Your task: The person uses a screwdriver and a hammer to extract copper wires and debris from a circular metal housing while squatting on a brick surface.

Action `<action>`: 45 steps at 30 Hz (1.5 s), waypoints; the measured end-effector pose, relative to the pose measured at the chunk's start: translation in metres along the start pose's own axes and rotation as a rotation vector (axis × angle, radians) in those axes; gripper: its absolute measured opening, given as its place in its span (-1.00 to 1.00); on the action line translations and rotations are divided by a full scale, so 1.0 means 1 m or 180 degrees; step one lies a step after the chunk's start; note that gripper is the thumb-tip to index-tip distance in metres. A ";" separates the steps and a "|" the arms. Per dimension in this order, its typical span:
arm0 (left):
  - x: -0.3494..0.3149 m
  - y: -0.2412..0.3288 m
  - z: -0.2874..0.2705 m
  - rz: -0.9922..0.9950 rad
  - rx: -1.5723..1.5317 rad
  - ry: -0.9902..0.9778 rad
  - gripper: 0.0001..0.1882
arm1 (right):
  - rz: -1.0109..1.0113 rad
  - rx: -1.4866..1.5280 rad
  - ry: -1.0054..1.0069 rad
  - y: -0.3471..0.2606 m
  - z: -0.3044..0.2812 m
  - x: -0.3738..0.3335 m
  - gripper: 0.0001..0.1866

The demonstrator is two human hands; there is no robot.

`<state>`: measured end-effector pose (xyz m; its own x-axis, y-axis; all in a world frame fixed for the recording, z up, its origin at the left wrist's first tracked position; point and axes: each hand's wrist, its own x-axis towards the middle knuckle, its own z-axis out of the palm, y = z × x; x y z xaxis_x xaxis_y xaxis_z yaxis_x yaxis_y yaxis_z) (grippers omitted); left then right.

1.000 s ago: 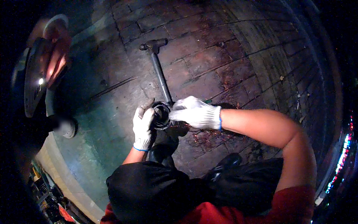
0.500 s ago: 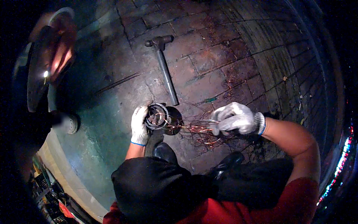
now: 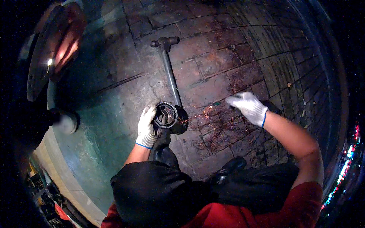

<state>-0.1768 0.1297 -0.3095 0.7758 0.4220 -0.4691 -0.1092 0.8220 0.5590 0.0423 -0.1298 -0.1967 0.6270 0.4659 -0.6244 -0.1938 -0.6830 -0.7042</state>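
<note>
My left hand [image 3: 147,123], in a white knit glove with a blue cuff edge, grips a dark metal ring [image 3: 165,114], which looks like a motor stator; strands of wire show inside it. Right of the ring is a dark round shape [image 3: 181,121], either an object or a shadow. My right hand [image 3: 249,107], gloved the same way, hovers over the paving with its fingers stretched leftward, nothing visible in them. Close to its fingertips lies a small green piece [image 3: 216,103]. A loose tangle of copper wire [image 3: 218,125] spreads on the ground between my hands.
A hammer [image 3: 170,70] lies beyond the ring, its handle end close to it. Fine copper scraps [image 3: 226,60] litter the bricks at the far right. My dark shoes [image 3: 230,169] are planted near me. At the far left another person's shoe [image 3: 68,123] shows beside a dark rounded object [image 3: 47,57].
My right hand has let go of the copper wires and moved away to the right and slightly farther off. The wires now lie spread on the ground. My left hand still grips the ring.
</note>
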 end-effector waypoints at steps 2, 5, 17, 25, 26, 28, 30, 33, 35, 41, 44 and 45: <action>0.008 -0.006 -0.008 -0.0033 -0.0079 0.0090 -0.58 | -0.0462 -0.0108 0.0241 0.013 -0.026 0.026 -0.67; 0.000 0.002 0.013 -0.0150 -0.0276 -0.0042 -0.45 | -0.0989 -0.0118 0.0976 -0.034 -0.059 0.025 -0.50; -0.013 -0.007 0.046 0.0006 0.0624 -0.0490 -0.41 | -0.2039 -0.3802 -0.0333 -0.082 0.103 -0.012 -0.34; -0.015 -0.002 0.035 0.0250 0.0885 -0.0689 -0.47 | -0.1234 -0.0112 -0.1402 -0.051 0.079 0.020 -0.83; -0.016 -0.002 0.032 0.0139 0.0782 -0.0660 -0.46 | -0.1504 0.0073 -0.1432 -0.048 0.081 0.020 -0.85; -0.017 -0.004 0.026 -0.0083 0.0575 -0.0606 -0.44 | -0.1738 0.0452 -0.1577 -0.043 0.082 0.015 -0.81; -0.014 -0.005 0.024 0.0001 0.0898 -0.0773 -0.34 | -0.1654 0.0825 -0.1775 -0.043 0.078 0.007 -0.68; -0.023 0.003 0.033 0.0373 0.1926 -0.1103 -0.23 | -0.1313 0.1103 -0.2505 -0.036 0.072 0.010 -0.59; -0.034 0.007 0.054 0.0358 0.2082 -0.1102 -0.35 | -0.0416 0.0499 -0.2678 -0.040 0.068 0.002 -0.55; -0.035 0.010 0.029 0.0078 0.1175 0.0408 -0.64 | -0.2783 -0.1050 -0.2392 -0.045 0.057 -0.033 -0.61; -0.039 0.003 0.023 0.0013 0.0594 0.0631 -0.65 | -0.2781 -0.0662 -0.2490 -0.037 0.044 -0.036 -0.68; -0.041 0.007 0.030 -0.0005 0.0569 0.0634 -0.65 | -0.2634 -0.0580 -0.2554 -0.034 0.039 -0.035 -0.69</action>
<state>-0.1905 0.1068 -0.2659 0.6363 0.5024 -0.5854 0.0170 0.7495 0.6618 -0.0023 -0.1011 -0.1646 -0.1583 0.9843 -0.0777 0.2029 -0.0445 -0.9782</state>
